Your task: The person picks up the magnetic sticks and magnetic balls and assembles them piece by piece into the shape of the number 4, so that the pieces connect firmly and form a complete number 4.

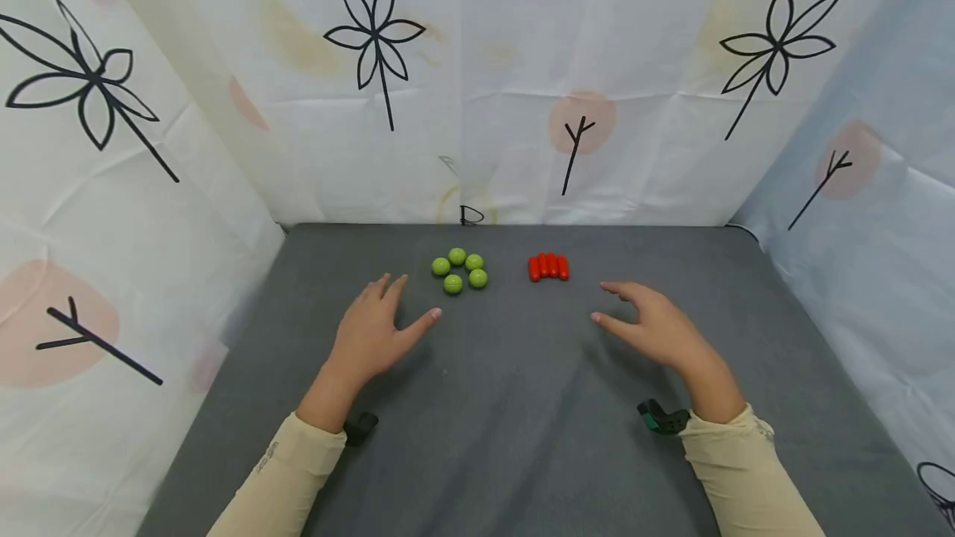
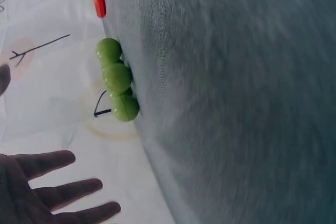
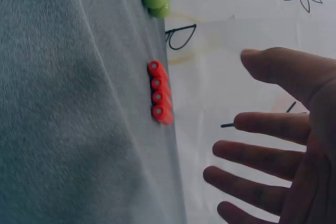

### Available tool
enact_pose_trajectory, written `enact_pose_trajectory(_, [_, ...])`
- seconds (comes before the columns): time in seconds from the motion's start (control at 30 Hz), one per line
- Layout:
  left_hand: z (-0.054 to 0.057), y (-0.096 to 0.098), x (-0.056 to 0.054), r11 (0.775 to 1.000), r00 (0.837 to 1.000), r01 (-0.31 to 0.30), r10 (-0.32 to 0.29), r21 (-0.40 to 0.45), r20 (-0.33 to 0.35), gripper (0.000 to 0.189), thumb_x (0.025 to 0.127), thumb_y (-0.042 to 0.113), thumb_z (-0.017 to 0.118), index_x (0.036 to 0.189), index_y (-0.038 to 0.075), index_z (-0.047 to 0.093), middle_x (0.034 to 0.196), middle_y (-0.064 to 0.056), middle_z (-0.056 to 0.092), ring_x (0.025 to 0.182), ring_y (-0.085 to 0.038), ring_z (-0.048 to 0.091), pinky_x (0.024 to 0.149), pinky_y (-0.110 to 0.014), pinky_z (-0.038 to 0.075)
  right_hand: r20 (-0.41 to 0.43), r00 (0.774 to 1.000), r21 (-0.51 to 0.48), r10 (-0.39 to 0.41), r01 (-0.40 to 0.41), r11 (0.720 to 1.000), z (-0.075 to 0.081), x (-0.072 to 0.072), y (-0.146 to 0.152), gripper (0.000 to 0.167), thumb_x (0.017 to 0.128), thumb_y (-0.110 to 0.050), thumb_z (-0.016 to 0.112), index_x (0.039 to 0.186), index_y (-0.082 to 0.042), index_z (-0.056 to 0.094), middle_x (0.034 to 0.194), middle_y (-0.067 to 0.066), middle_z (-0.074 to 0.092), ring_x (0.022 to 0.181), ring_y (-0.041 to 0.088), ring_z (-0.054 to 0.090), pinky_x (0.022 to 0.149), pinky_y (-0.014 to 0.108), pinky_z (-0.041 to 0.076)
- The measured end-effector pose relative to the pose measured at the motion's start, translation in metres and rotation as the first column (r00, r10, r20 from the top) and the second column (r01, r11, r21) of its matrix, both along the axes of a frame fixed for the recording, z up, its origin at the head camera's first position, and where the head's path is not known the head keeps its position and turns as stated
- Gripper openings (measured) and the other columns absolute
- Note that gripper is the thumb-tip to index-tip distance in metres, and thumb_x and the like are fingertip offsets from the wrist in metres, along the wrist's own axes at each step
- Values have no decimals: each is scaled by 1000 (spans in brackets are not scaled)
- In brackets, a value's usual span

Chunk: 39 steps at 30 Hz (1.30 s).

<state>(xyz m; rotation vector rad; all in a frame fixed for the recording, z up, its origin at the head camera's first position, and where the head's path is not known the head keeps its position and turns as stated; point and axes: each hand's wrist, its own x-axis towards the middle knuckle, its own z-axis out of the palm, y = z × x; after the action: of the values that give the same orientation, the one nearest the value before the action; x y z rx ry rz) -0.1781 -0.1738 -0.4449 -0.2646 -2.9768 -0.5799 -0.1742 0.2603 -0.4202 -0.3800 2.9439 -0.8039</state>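
Left hand [image 1: 376,336] and right hand [image 1: 660,330] hang open-fingered, empty; ringed green balls [image 1: 453,283] and lined-up red cylinders [image 1: 548,266] look grouped by kind.

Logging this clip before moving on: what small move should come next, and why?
Probably ease the left hand forward toward the five green balls: its fingers are straight and hold nothing, and those balls are its nearest objects, while the right hand is nearer the red pieces.
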Motion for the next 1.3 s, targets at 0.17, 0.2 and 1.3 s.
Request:
enact_pose_trajectory(0.17, [-9,10,-9,977,1000,2,-6,215,22,81,100,66,62,154,6,53,153,-19,58,140,-41,57,109,-63,50,-13,1000,-189,-23,20,982,-9,-8,-2,53,106,-38,68,149,-7,59,147,21,62,134,44,60,110,65,47])
enact_pose_trajectory(0.2, [-11,13,-11,969,1000,1,-9,248,30,78,101,63,64,153,6,54,152,-18,59,139,-40,59,108,-62,51,-19,999,-213,-31,26,977,-11,-10,-2,51,106,-36,68,147,-7,61,145,21,63,132,43,61,110,64,47])
enact_pose_trajectory(1.3, [-40,50,-57,775,994,-98,43,624,102,49,100,31,78,140,5,66,136,-18,66,124,-38,67,102,-54,56,31,990,-418,-139,139,898,-63,-82,-27,46,104,-23,71,143,1,62,139,25,65,123,43,67,95,50,59])
